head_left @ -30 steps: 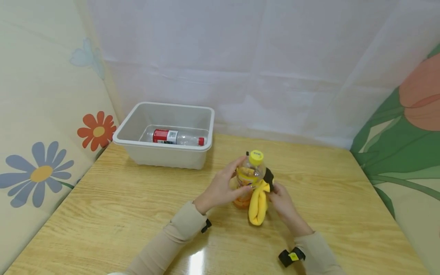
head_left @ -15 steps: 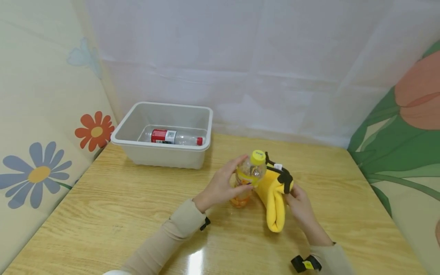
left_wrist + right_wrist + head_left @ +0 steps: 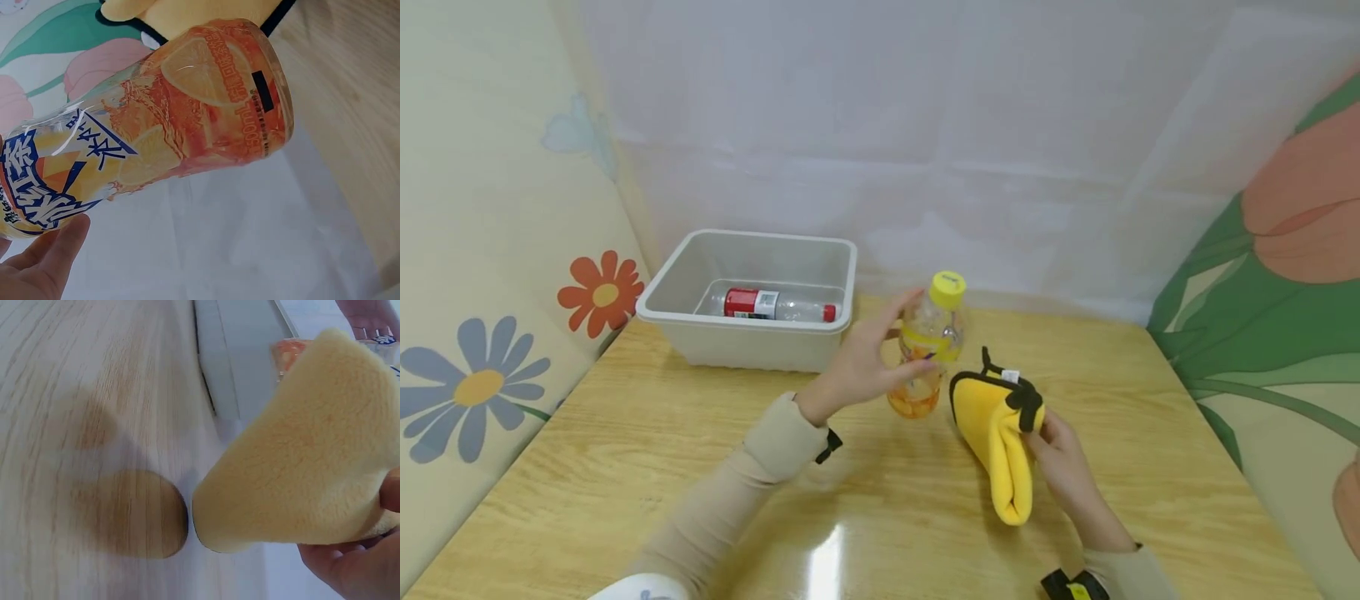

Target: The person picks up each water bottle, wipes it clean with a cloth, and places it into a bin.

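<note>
My left hand (image 3: 867,360) grips a clear plastic bottle (image 3: 917,358) with a yellow cap, its thumb and fingers round the label. In the left wrist view the bottle (image 3: 187,106) shows an orange-red label with lemon slices, and its base is lifted off the table. A folded yellow cloth (image 3: 1003,446) with black edging and a small white tag is pinched by my right hand (image 3: 1063,462) at its right side. Seen from the right wrist, the cloth (image 3: 300,450) hangs close over the wooden surface.
At the back left of the wooden table (image 3: 647,467) stands a grey-white plastic bin (image 3: 752,343). Inside it lies an empty bottle (image 3: 775,305) with a red label and red cap. A white curtain (image 3: 925,125) closes off the back, with flower-patterned cloth on both sides.
The right hand has drawn the yellow cloth away from the bottle, to the right. Then the left hand has raised the bottle and moved it slightly left, towards the bin.
</note>
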Demonstrator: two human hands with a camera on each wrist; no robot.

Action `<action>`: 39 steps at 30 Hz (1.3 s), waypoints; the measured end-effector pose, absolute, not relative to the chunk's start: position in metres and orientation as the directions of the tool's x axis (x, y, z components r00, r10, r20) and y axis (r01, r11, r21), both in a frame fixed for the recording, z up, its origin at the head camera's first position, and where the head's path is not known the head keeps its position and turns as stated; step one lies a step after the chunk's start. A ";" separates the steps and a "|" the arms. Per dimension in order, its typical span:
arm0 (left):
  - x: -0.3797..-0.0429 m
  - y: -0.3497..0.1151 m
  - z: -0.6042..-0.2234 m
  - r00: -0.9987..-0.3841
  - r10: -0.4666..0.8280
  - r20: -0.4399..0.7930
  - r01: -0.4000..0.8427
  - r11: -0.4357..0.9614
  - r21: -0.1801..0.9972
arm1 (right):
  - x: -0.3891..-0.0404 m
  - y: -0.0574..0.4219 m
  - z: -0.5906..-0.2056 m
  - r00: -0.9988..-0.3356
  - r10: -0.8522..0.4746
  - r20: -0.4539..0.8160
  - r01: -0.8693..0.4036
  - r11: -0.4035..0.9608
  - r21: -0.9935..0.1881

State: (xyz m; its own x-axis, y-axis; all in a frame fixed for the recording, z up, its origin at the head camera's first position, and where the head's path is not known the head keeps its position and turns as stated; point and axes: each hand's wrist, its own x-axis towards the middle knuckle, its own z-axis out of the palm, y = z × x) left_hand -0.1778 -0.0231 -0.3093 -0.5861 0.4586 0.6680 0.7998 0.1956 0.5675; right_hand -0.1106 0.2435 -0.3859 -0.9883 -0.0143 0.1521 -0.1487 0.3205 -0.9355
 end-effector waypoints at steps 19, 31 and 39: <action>-0.219 -0.055 -0.243 -0.632 0.363 0.685 0.764 0.142 0.629 | -0.106 0.250 -0.382 -0.979 0.000 0.205 -0.195 0.315 -0.929; -0.248 -0.088 -0.217 -0.746 0.233 0.624 0.666 0.262 0.698 | -0.109 0.252 -0.382 -0.981 -0.009 0.196 -0.190 0.290 -0.938; -0.260 -0.110 -0.214 -0.777 0.163 0.608 0.626 0.301 0.719 | -0.108 0.254 -0.383 -0.985 -0.011 0.173 -0.169 0.284 -0.944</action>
